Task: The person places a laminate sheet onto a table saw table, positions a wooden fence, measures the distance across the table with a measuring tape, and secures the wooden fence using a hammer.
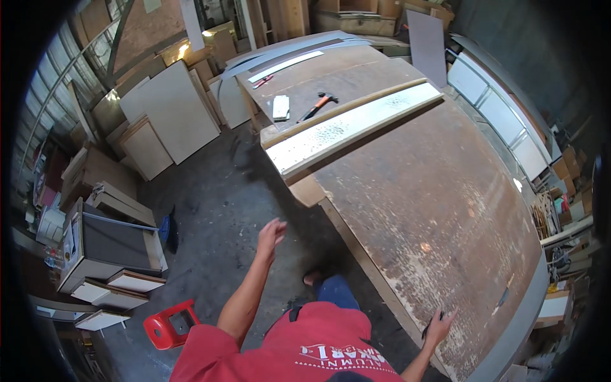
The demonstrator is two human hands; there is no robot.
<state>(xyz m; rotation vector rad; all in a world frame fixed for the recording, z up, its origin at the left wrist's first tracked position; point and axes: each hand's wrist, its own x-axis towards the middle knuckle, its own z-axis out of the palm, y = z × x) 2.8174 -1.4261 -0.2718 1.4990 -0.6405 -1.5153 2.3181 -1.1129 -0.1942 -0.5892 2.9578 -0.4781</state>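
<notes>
My left hand [272, 235] is raised in the air over the concrete floor, left of the big worn brown table [433, 210], fingers loosely apart and holding nothing. My right hand [440, 326] rests with spread fingers on the tabletop near its front edge. A thin dark thing [424, 332] shows beside its thumb; what it is stays unclear. Further back, a long pale plank [356, 124] lies across the table. Behind it are a hammer with an orange handle [318, 105] and a small white block [280, 107]. I wear a red shirt.
White panels [168, 114] lean against stacks at the left. Cabinet parts and drawers [108, 248] are piled at the lower left, with a red plastic stool [168, 325] near my left elbow. More white panels [503, 114] and clutter line the right side. A long white strip [286, 65] lies at the table's far end.
</notes>
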